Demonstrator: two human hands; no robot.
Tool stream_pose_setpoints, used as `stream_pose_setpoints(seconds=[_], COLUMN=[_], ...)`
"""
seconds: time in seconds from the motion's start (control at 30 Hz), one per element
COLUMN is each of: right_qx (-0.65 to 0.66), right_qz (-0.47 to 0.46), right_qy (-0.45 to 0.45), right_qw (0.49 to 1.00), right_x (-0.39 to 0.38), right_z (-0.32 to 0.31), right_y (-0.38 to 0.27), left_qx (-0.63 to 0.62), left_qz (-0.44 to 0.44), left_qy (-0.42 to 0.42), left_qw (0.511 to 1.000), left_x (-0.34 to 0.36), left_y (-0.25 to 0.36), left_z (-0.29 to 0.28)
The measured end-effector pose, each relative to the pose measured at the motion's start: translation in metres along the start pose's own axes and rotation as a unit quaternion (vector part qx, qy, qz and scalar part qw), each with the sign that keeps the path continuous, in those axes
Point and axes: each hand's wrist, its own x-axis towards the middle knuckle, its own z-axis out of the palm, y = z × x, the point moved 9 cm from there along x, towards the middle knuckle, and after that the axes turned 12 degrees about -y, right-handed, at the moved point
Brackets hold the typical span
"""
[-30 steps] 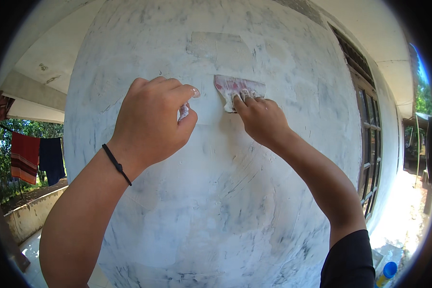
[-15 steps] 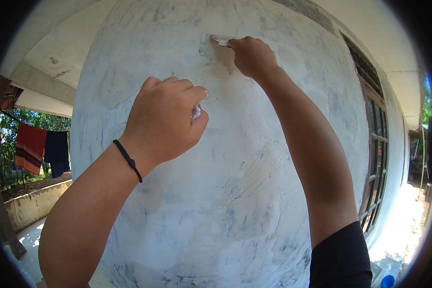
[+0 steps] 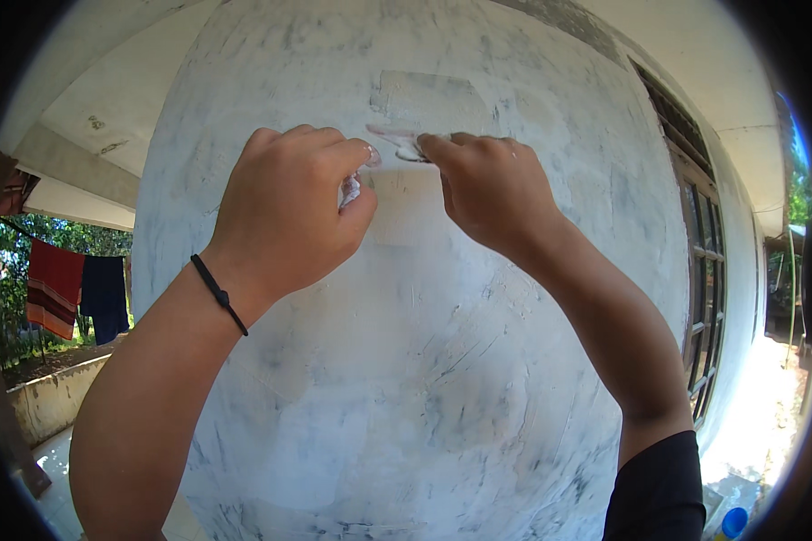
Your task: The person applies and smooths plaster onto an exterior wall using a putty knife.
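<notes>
white paste coats a thin, flat scraper point(image 3: 397, 137) that juts leftward from the fingertips of a person's right hand point(image 3: 492, 185), in front of a mottled white-and-grey wall point(image 3: 406, 361). the thumb and fingers pinch the scraper at its near end, the fingers held close together; the far end reaches just beside the left hand. seen almost edge-on, the scraper shows a dull pinkish tint on its upper part and thick white smears nearer the grip. whether its edge touches the wall cannot be told. just above it on the wall sits a grey patch point(image 3: 433, 93).

the right arm rises from a black sleeve point(image 3: 656, 491), bent at the elbow, the back of the hand toward the camera. the left forearm slants up from the lower left, a black band point(image 3: 218, 293) around the wrist. the left hand point(image 3: 289, 203) is curled, thumb and forefinger closed about a white lump point(image 3: 350, 188) mostly hidden in the grip; white flecks mark the forefinger's tip. at far left hang red point(image 3: 54, 288) and dark blue point(image 3: 105, 296) cloths.
</notes>
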Motion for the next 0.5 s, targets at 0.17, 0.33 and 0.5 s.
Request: stream_pose_setpoints(seconds=[0.17,0.33,0.5], right_qx=[-0.062,-0.102,-0.075], right_qz=[0.012,0.022,-0.037], right_qy=[0.087,-0.079,-0.121], right_qw=[0.994,0.991,0.989], right_x=[0.076,0.061,-0.017], right_z=[0.011,0.072,0.067], right_y=[0.056,0.036,-0.023], left_qx=[0.004,0.006,-0.008], left_qz=[-0.007,-0.013,-0.026], left_qy=[0.053,0.016,0.017], left_qw=[0.999,1.000,0.999], left_x=[0.002,-0.006,-0.012], left_y=[-0.001,-0.010,-0.020], left_z=[-0.013,-0.005,-0.004])
